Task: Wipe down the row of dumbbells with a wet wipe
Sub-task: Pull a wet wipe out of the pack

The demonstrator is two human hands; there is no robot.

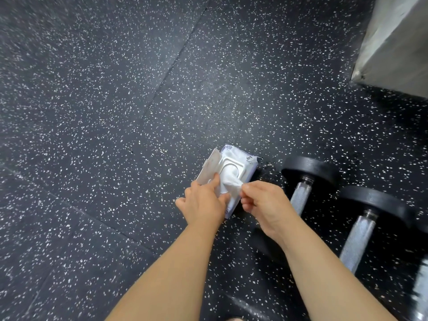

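A white pack of wet wipes (240,159) lies on the speckled black floor with its flip lid (208,169) open to the left. A white wet wipe (232,185) sticks out of the pack's opening. My right hand (264,205) pinches the wipe's near end between thumb and fingers. My left hand (203,202) presses down on the pack beside the opening with its fingers straight. To the right lie black dumbbells with knurled metal handles, the nearest dumbbell (305,177) just right of the pack and a second dumbbell (366,218) beyond it.
A grey metal block or base (393,42) stands at the top right. A third dumbbell (421,290) is cut off at the right edge. Rubber floor mats (115,112) with seams spread to the left and ahead.
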